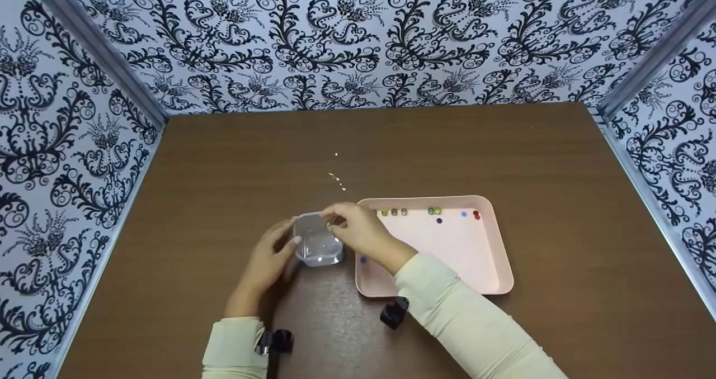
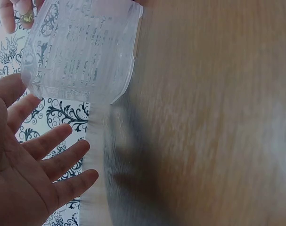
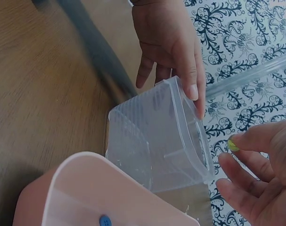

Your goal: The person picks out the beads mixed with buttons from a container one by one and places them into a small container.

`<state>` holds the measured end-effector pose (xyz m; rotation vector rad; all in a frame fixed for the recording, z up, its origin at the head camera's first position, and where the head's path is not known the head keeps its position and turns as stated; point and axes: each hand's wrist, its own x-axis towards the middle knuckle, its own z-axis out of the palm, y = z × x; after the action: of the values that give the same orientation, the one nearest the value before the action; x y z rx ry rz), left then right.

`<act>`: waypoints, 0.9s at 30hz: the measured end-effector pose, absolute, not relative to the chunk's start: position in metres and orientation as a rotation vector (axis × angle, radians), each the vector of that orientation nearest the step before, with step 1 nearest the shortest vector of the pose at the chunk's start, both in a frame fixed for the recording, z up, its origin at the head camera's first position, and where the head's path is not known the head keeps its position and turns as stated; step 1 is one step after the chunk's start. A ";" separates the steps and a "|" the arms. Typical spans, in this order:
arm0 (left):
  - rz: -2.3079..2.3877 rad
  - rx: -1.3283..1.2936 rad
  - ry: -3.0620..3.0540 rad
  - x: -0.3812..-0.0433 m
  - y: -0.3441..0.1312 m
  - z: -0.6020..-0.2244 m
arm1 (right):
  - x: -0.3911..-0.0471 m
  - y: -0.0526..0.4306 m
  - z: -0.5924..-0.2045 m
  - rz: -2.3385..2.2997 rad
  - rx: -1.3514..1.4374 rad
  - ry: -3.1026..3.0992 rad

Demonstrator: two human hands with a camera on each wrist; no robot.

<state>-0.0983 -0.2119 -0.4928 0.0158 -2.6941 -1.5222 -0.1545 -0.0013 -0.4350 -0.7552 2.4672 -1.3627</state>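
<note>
A clear plastic container (image 1: 319, 251) stands on the table. My left hand (image 1: 268, 256) is at its left side, thumb and index finger touching the rim; the other fingers spread out straight in the left wrist view. Over the container's right rim, my right hand (image 1: 358, 228) pinches a small round yellow-green piece (image 3: 233, 142) between thumb and fingertips. To the container's right lies a shallow pink tray (image 1: 433, 256). Small coloured pieces lie in it, mostly along its back side, with a blue button (image 3: 105, 220) near its left side.
Small white marks (image 1: 337, 179) show on the brown wooden table (image 1: 251, 161) behind the container. Patterned panels (image 1: 347, 43) in metal frames stand at the back and both sides. A black wrist camera (image 1: 394, 313) sits near the tray's front edge.
</note>
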 end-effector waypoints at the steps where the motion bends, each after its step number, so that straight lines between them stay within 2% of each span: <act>1: -1.521 0.015 -2.693 -0.098 -0.212 -0.493 | -0.154 -0.002 -0.435 -1.360 -0.762 2.472; 13: -1.514 0.014 -2.693 -0.099 -0.212 -0.493 | -0.152 -0.008 -0.435 -1.199 -0.773 2.492; 27: -1.490 -0.062 -2.666 -0.099 -0.212 -0.493 | -0.151 -0.015 -0.435 -1.048 -0.929 2.618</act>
<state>-0.0990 -0.2124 -0.4934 -0.0619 -2.6660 -1.4902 -0.1507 -0.0153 -0.4354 -0.9294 2.6185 -1.0479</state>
